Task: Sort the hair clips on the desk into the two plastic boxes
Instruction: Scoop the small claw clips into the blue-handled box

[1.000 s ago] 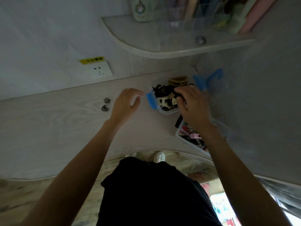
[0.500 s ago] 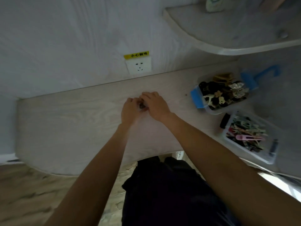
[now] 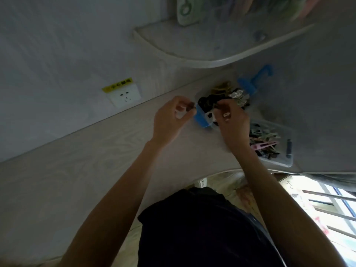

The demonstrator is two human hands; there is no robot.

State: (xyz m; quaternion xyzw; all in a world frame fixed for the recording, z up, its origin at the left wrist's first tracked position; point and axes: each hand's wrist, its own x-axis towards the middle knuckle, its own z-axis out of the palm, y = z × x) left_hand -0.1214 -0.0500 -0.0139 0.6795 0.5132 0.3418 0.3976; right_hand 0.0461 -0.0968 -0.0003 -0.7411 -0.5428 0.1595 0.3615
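Observation:
Two clear plastic boxes stand at the desk's far right. The far box, with blue latches, holds dark, gold and white claw clips. The near box holds flat clips, one of them pink. My left hand is just left of the far box and pinches a small dark hair clip in its fingertips. My right hand hovers over the far box with its fingers pinched together, seemingly on another small clip. This hand hides part of the box's contents.
A wall socket with a yellow label sits behind the pale wooden desk. A curved shelf with a green-and-white item hangs above the boxes. The far box's blue-latched lid lies behind it.
Both hands left the spot on the desk where two small clips lay and moved right to the blue-latched box. The view has swung right with them.

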